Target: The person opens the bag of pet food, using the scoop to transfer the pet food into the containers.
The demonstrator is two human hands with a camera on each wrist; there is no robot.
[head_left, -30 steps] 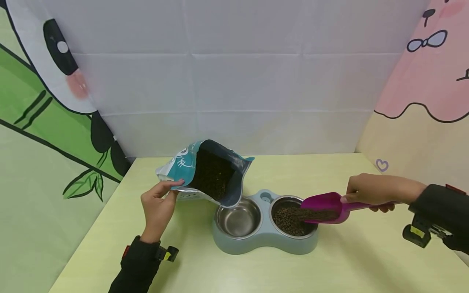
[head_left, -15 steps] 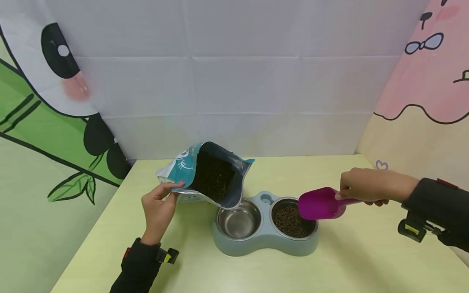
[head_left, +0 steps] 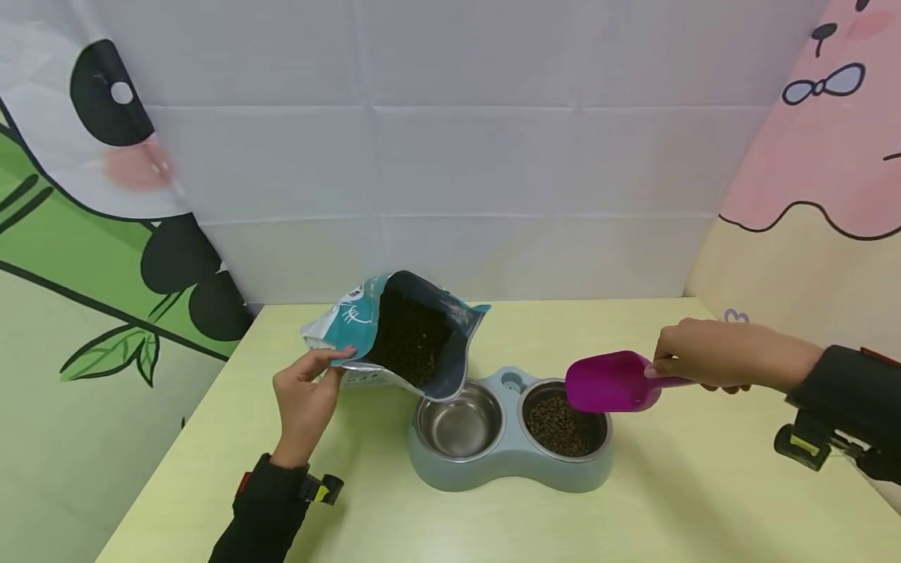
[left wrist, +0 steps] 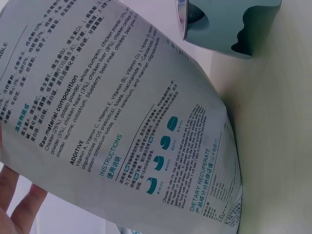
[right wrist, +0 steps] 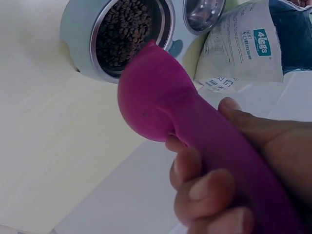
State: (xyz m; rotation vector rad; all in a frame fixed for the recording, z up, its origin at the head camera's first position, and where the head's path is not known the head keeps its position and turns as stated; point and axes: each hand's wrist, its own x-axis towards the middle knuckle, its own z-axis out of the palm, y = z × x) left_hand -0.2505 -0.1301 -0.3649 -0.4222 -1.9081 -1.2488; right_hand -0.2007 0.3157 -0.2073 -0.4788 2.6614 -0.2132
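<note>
My left hand [head_left: 306, 403] pinches the near edge of an open pet food bag [head_left: 359, 317], teal and white, tilted so its mouth faces me. Dark kibble [head_left: 408, 336] shows inside it. In my right hand [head_left: 704, 356] is a magenta scoop [head_left: 611, 381], its handle gripped by curled fingers, as the right wrist view also shows. The scoop overlaps the far right rim of the right steel bowl, where brown kibble [head_left: 559, 426] lies. The left steel bowl [head_left: 461, 426] has a bare bottom. Both bowls sit in one pale blue double feeder [head_left: 510, 465].
The feeder stands on a pale yellow table [head_left: 394, 524]. A white sheet [head_left: 479, 156] hangs behind it. Cartoon-printed sheets flank the table, a green and white one [head_left: 84, 195] at left and a pink one [head_left: 809, 156] at right.
The scoop has tipped and let its kibble fall into the right bowl. Now turned with its underside toward me, it is slightly higher and further left. The bag has stayed put.
</note>
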